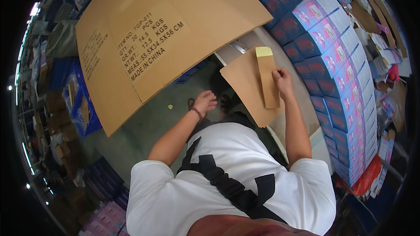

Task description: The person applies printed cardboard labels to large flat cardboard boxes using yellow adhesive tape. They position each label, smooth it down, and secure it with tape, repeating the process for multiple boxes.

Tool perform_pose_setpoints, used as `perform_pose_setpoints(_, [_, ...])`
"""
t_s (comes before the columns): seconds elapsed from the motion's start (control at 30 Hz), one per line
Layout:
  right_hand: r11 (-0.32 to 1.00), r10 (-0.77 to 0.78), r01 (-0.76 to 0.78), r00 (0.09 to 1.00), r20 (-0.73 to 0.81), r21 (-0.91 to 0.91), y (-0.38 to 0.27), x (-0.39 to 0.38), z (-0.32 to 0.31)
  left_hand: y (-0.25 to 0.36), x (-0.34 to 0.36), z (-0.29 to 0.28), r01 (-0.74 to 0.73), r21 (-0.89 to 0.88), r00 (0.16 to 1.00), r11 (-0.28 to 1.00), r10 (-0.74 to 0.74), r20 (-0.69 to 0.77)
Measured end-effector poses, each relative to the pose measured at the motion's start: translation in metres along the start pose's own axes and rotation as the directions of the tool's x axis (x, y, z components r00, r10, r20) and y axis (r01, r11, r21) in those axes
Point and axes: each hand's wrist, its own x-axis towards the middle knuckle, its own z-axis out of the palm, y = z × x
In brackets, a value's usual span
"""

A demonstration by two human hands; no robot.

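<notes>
My right hand (283, 81) grips a narrow brown cardboard strip (264, 78) with a pale yellow top end, fingers closed on its right edge. The strip lies over brown sheets (245, 87) on a pale table (303, 120) at my right. My left hand (204, 104) hangs in front of my waist, empty, fingers loosely bent and apart. Beyond it, a large flat cardboard sheet (170, 13) with black printing spans the upper middle, its near edge above both hands.
A long stack of blue-and-pink boxes (328, 83) lines the right side. Blue plastic (81, 100) and piled cartons stand at the left. Pink packages (107, 218) sit at lower left on the grey floor (122, 148). A small yellow scrap (170, 106) lies on the floor.
</notes>
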Motion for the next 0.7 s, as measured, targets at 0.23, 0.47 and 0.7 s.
perform_pose_setpoints(0.23, [0.881,0.309,-0.288,0.951,0.006,0.376,-0.038,0.039,0.084,-0.017,-0.026,-0.034,-0.061,-0.034,0.996,0.998,0.058,-0.069])
perform_pose_setpoints(0.47, [0.902,0.266,-0.252,0.964,0.009,0.350,-0.025,0.079,0.126,-0.016,-0.057,-0.058,-0.160,0.078,0.981,0.984,0.167,-0.102])
perform_pose_setpoints(0.7, [0.969,-0.241,0.245,0.950,-0.201,-0.003,-0.032,0.050,0.109,0.044,-0.137,-0.104,-0.486,0.269,0.846,0.832,0.524,-0.092])
